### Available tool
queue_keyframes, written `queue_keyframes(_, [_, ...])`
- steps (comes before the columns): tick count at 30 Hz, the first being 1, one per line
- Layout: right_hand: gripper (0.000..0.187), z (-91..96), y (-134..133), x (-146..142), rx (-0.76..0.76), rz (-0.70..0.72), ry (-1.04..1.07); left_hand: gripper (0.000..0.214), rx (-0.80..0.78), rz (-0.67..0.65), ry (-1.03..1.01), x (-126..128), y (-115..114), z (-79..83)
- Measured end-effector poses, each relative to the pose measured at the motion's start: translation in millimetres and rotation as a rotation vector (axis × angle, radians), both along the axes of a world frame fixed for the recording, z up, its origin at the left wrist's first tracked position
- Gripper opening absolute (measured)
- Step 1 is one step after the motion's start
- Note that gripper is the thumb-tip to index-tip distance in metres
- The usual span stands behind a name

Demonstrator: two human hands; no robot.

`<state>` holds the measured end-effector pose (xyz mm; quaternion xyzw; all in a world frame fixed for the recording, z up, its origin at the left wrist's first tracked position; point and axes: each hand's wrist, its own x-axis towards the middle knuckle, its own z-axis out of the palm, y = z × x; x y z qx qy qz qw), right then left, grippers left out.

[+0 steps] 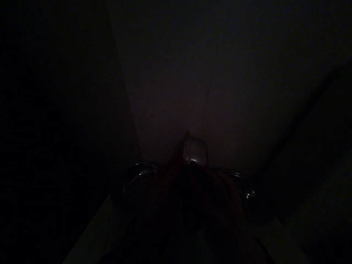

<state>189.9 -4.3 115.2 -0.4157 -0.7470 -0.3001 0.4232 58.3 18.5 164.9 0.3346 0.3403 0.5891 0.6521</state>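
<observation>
The view is very dark, and only outlines and highlights show. A small see-through tub (195, 150), apparently plastic, is tilted on its side with its rim towards the left. My left hand (162, 187) comes up from below to the rim side of the tub. My right hand (222, 190) is at its lower right, with the fingers bent around it. Both hands look closed on the tub, though most fingertips are lost in shadow. What the tub contains, if anything, cannot be made out.
A shiny, rounded metal-looking dish (143, 168) lies left of my hands, and a similar shiny dish (249, 194) lies to the right. Both rest on a pale surface (93, 227). Beyond rises a textured wall-like panel (170, 84) with a slanting edge; dark areas flank it.
</observation>
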Motion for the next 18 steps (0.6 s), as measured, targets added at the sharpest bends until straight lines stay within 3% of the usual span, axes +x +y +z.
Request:
queue_keyframes(10, [0.031, 4.0, 0, 0, 0.051, 0.057, -0.053, 0.029, 0.004, 0.016, 0.008, 3, 3, 0.1])
queue_keyframes(18, [0.035, 8.0, 0, 1, 0.010, -0.009, -0.066, 0.027, -0.026, -0.022, 0.053, -4, 11, -17.9])
